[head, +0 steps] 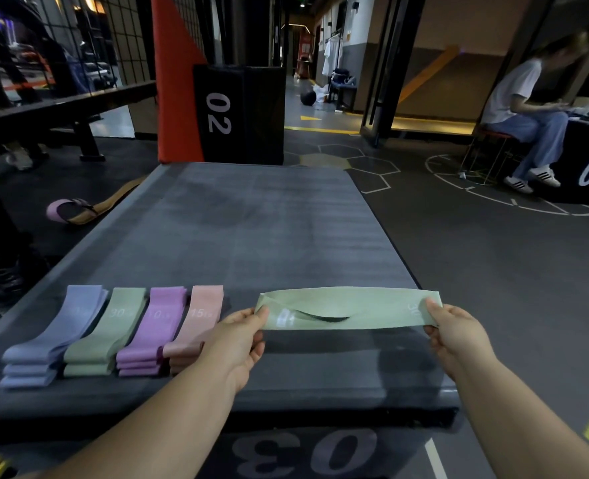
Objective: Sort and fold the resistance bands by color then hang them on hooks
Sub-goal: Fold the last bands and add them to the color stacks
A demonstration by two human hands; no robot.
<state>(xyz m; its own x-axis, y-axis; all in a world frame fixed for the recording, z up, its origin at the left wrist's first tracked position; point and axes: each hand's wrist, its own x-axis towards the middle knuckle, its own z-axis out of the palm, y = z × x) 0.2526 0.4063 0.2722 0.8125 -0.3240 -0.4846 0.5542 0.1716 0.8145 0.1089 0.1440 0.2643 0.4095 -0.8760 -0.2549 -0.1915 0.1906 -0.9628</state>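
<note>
- The loose green band (348, 307) is stretched flat, left to right, above the near right part of the dark padded surface (268, 229).
- The left hand (241, 331) has its grip clamped on the band's left end, thumb on top.
- The right hand (453, 335) has its grip clamped on the right end in the same way.
- Four folded stacks lie side by side on the near left of the surface: a blue stack (54, 340), a green stack (104, 337) marked 30, a purple stack (151, 333) marked 10, and a pink stack (196, 326) marked 15.
- The left hand and wrist cover the pink stack's near right corner, so its layers cannot be counted.
- The blue stack's print is too faint to read.
- On the held band, the right thumb partly covers a "30", and the white mark near the left end is blurred.
- Far off stands a black box marked 02 (241, 112); a seated person (521, 108) is at far right.
</note>
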